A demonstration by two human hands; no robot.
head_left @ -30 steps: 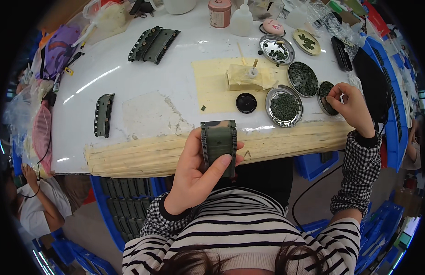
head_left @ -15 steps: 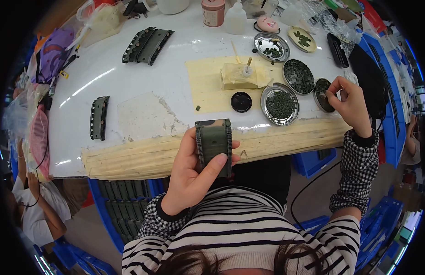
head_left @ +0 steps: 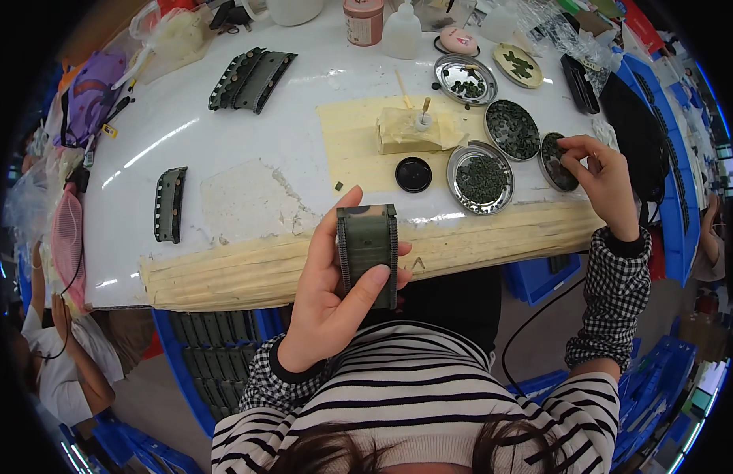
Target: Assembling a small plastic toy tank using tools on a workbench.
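My left hand point(head_left: 329, 296) is wrapped round a dark green plastic model part point(head_left: 367, 245) with ridged side edges and a brown patch at its top. The thumb presses on its face, and the part is held upright just over the table's near edge. At the right, my right hand point(head_left: 602, 178) reaches over a small round dish point(head_left: 554, 180) of dark green bits, thumb and forefinger pinched together at its rim. What the fingertips hold, if anything, is too small to make out. Beside it stand a tin of green pieces point(head_left: 512, 129) and a steel dish of finer bits point(head_left: 481, 178).
A tape-wrapped block point(head_left: 410, 134) holds a small pot with a brush. Near it lies a black lid point(head_left: 414, 174). More green model parts point(head_left: 253, 80) rest at the far left, another point(head_left: 170, 205) nearer. A blue crate point(head_left: 177, 371) of similar parts sits below the table.
The left forefinger has lifted away from the model part's side. My right hand has shifted slightly left and down at the small dish, its fingers still pinched.
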